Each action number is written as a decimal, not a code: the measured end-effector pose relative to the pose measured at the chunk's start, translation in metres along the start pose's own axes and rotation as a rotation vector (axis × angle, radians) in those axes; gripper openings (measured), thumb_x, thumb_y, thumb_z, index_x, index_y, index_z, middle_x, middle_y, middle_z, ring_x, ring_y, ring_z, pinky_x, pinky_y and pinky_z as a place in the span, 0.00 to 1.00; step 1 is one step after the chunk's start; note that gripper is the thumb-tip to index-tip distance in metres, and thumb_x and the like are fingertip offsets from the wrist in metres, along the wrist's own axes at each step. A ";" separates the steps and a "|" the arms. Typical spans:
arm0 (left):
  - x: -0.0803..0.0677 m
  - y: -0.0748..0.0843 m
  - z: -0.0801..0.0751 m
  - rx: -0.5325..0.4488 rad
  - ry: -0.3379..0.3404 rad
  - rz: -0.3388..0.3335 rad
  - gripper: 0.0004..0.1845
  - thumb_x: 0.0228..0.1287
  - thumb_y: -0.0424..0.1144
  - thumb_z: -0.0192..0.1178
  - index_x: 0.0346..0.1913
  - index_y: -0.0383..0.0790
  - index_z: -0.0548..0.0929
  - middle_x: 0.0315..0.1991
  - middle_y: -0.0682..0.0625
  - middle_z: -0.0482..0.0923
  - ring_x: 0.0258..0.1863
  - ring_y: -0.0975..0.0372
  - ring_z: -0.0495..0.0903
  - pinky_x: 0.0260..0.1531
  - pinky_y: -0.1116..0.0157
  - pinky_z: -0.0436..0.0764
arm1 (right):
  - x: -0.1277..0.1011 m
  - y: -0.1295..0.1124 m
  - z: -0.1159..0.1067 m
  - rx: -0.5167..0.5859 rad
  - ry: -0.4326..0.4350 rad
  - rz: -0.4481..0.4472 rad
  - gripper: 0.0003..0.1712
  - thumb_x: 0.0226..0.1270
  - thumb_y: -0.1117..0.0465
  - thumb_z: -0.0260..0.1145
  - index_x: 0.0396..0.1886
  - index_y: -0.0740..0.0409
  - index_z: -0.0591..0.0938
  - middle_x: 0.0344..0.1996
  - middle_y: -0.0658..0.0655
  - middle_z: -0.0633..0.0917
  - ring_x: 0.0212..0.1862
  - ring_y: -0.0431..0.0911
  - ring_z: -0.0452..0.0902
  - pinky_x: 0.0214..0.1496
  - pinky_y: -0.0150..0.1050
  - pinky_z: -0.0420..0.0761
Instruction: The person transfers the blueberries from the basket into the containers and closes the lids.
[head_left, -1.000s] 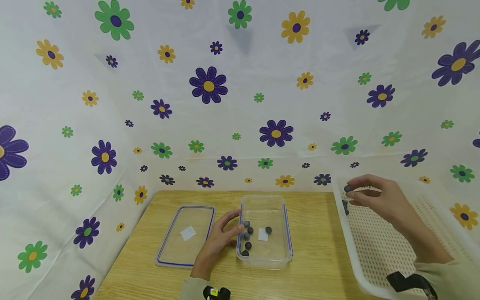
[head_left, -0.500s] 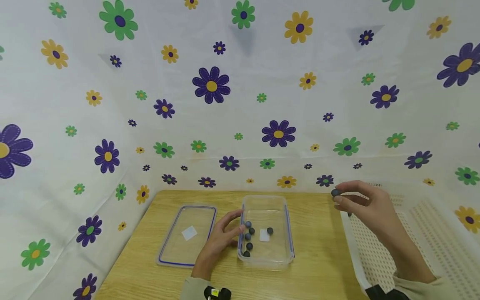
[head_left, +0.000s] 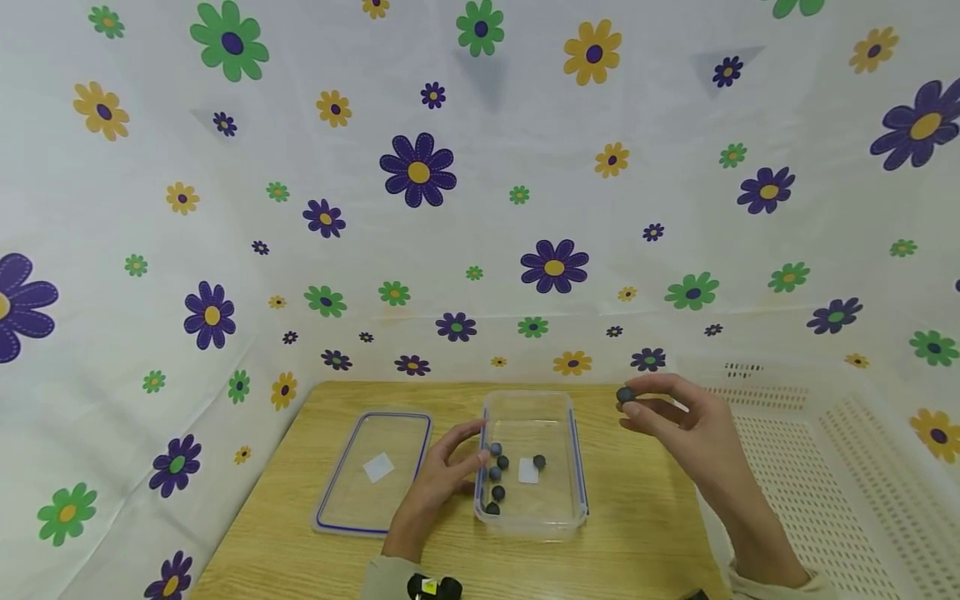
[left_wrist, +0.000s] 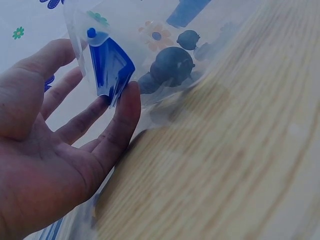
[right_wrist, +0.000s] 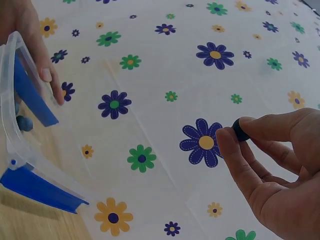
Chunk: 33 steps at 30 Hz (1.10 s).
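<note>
Firstly, the head view. Box (head_left: 553, 496), clear plastic: one, standing on one wooden table (head_left: 622, 550). Loose blueberries (head_left: 498, 493) inside the box: six, five along its left wall, one nearer its middle. Seventh blueberry (head_left: 626, 395): held up to the right of the box, apart from it. Hands: two. Right hand (head_left: 686, 425), right of the box, pinching that one blueberry between thumb and fingertips; left hand (head_left: 438, 477), at the box's left side, fingers apart and touching it. Lid (head_left: 390, 500), blue-edged: one, flat to the left of the box. White squares: two, one (head_left: 378, 467) at the lid, one (head_left: 528, 472) at the box floor; whether inside or beneath cannot be told. Basket (head_left: 825, 500), white, perforated: one, right of the box. Flowered sheet (head_left: 465, 217): one, behind the box.

Left wrist view: blue clips (left_wrist: 111, 65) on the box, two, one at the left fingers; blueberries through the wall, several, overlapping.

Right wrist view: blue clips, two; pinched blueberry, one.
</note>
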<state>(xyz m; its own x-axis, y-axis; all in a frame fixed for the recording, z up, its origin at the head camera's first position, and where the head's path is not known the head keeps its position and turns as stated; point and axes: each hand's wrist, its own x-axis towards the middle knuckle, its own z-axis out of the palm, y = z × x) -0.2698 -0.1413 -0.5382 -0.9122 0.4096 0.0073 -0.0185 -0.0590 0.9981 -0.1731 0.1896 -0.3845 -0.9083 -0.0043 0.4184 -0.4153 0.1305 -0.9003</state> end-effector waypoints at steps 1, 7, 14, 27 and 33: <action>0.000 0.000 0.000 -0.001 0.002 -0.003 0.33 0.72 0.40 0.67 0.76 0.44 0.69 0.77 0.43 0.59 0.52 0.49 0.83 0.39 0.53 0.87 | -0.001 0.001 0.004 0.026 0.002 0.006 0.14 0.70 0.72 0.68 0.53 0.72 0.81 0.47 0.59 0.84 0.45 0.46 0.88 0.47 0.43 0.86; -0.001 0.000 -0.001 0.007 0.007 -0.006 0.32 0.72 0.42 0.66 0.76 0.46 0.69 0.78 0.46 0.58 0.55 0.49 0.82 0.41 0.54 0.87 | -0.003 0.014 0.025 0.130 0.000 0.034 0.16 0.69 0.73 0.68 0.55 0.74 0.79 0.50 0.59 0.82 0.46 0.47 0.88 0.48 0.46 0.86; 0.000 0.002 0.000 0.008 0.006 -0.002 0.33 0.72 0.41 0.67 0.76 0.44 0.69 0.78 0.45 0.59 0.54 0.49 0.82 0.41 0.54 0.87 | -0.004 0.032 0.043 0.202 -0.019 0.054 0.16 0.69 0.74 0.68 0.54 0.76 0.79 0.48 0.61 0.83 0.47 0.50 0.87 0.50 0.48 0.86; 0.000 0.000 0.000 0.004 0.014 -0.009 0.31 0.72 0.39 0.66 0.75 0.47 0.71 0.77 0.44 0.59 0.53 0.49 0.83 0.41 0.52 0.87 | -0.007 0.069 0.072 0.303 -0.087 0.108 0.16 0.69 0.73 0.69 0.53 0.78 0.78 0.48 0.63 0.83 0.46 0.50 0.88 0.49 0.49 0.86; 0.001 0.000 0.000 -0.008 0.013 -0.018 0.32 0.71 0.40 0.67 0.75 0.47 0.71 0.77 0.45 0.60 0.53 0.49 0.83 0.42 0.52 0.87 | -0.010 0.080 0.080 0.268 -0.135 0.128 0.15 0.69 0.71 0.70 0.52 0.75 0.80 0.49 0.71 0.82 0.46 0.51 0.88 0.48 0.49 0.86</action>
<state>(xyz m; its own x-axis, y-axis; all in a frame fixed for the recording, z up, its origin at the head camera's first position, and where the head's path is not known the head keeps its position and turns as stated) -0.2707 -0.1412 -0.5386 -0.9170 0.3988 -0.0118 -0.0386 -0.0593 0.9975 -0.2016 0.1204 -0.4700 -0.9450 -0.1381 0.2965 -0.2800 -0.1268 -0.9516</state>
